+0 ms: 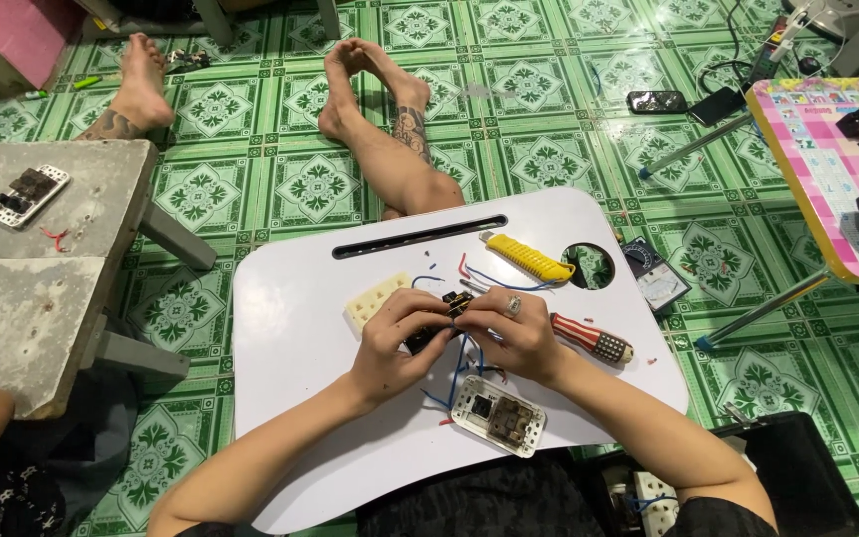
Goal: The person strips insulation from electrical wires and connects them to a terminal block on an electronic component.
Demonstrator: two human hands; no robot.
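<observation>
- Left hand [397, 343]: fingers [420, 308] curled and clamped on a small black electrical part [431, 333], held just above the white worktop [290, 328].
- Right hand [514, 333]: fingers [484, 303] pinched together on the same black part from the other side, fingertips touching those of the left hand; ring [513, 306] worn on one finger.
- Black part: located between both hands, near the centre of the worktop; blue wires [461, 363] trailing down from it toward the lower edge.
- White socket frame [498, 415]: flat on the worktop just below the hands, dark inserts fitted in its opening.
- Cream plate [375, 299]: flat on the worktop, just beside the left knuckles, partly hidden by them.
- Yellow utility knife [527, 259]: lying above the right hand, near the round cup hole [589, 267] in the worktop.
- Screwdriver with red and white striped handle [594, 339]: lying just right of the right hand.
- Loose red and blue wire offcuts [494, 278]: scattered between knife and hands.
- Analogue meter [654, 279]: on the green tiled floor [251, 149], just beyond the right edge of the worktop.
- Grey bench [72, 249]: to the left, carrying a second socket frame [29, 195].
- Another person's bare legs [390, 129]: stretched on the floor beyond the worktop.
</observation>
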